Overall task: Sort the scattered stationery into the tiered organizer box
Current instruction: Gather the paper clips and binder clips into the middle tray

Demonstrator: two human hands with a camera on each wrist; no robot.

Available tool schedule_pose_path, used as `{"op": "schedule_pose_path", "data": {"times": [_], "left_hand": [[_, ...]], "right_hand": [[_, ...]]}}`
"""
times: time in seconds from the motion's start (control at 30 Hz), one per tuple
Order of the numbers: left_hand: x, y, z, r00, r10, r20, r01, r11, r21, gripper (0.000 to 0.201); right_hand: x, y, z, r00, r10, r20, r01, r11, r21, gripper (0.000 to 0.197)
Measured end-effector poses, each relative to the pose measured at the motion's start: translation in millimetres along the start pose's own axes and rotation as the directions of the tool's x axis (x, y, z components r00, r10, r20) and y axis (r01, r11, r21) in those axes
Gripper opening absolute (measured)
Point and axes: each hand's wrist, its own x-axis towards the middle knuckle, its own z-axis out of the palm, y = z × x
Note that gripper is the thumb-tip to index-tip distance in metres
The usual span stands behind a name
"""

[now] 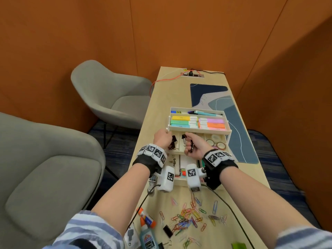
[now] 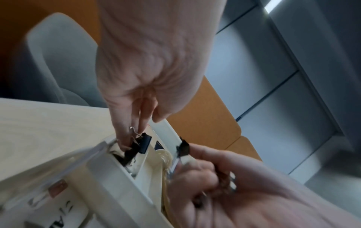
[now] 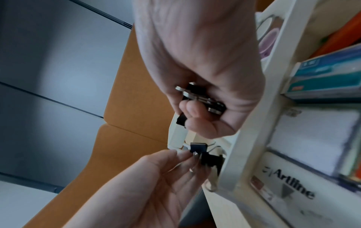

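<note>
The white tiered organizer box [image 1: 226,130] stands mid-table, with highlighters [image 1: 181,121] in its top tier. Both hands are over the middle tier's left compartments. My left hand [image 1: 161,140] pinches a black binder clip [image 2: 143,143] by its wire handle, low over the leftmost compartment, where more black clips [image 1: 172,147] lie. My right hand [image 1: 194,147] grips a bunch of black binder clips [image 3: 203,98] in its curled fingers, and one clip [image 1: 183,136] sticks out past its fingertips. The bottom tier holds an Artline box [image 3: 289,192].
Coloured paper clips [image 1: 190,214] lie scattered on the near table with a loose black binder clip [image 1: 168,231], a glue bottle [image 1: 148,238] and a glue stick [image 1: 146,217]. Tape rolls [image 1: 220,145] fill the middle tier's right side. Grey chairs [image 1: 115,99] stand left.
</note>
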Motion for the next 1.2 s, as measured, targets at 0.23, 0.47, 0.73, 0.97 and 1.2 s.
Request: {"op": "schedule_pose_path", "data": {"times": [0.23,0.47,0.73,0.97,1.2], "left_hand": [[1.5,-6.4,-0.7,0.997,-0.069,0.027,0.073,0.972,-0.223,0.027],[-2.7,-4.3,-3.4,0.999,0.037,0.007,-0.036,0.996,-0.083,0.026],[-9.5,-16.2,-3.1,0.991,0.135,0.008,-0.135,0.987,0.081,0.034],[-18.5,-18.5,-1.6,0.972,0.234,0.027,-0.235,0.957,0.169,0.035],[-35.2,-22.4,6.3,0.885,0.425,0.191,-0.463,0.756,0.463,0.033]], "right_hand": [[18.4,-12.1,27.1,0.996,0.074,-0.058,-0.075,0.997,-0.017,0.028],[11.0,-16.4,29.9,0.999,0.019,-0.031,-0.019,1.000,0.002,0.018],[7.6,-3.9,28.4,0.997,-0.073,0.024,0.072,0.997,0.036,0.030],[-26.6,4.5,21.5,0.977,-0.211,0.014,0.211,0.969,-0.128,0.035],[-73.5,66.0,-25.3,0.943,-0.326,0.068,0.324,0.847,-0.421,0.025]]}}
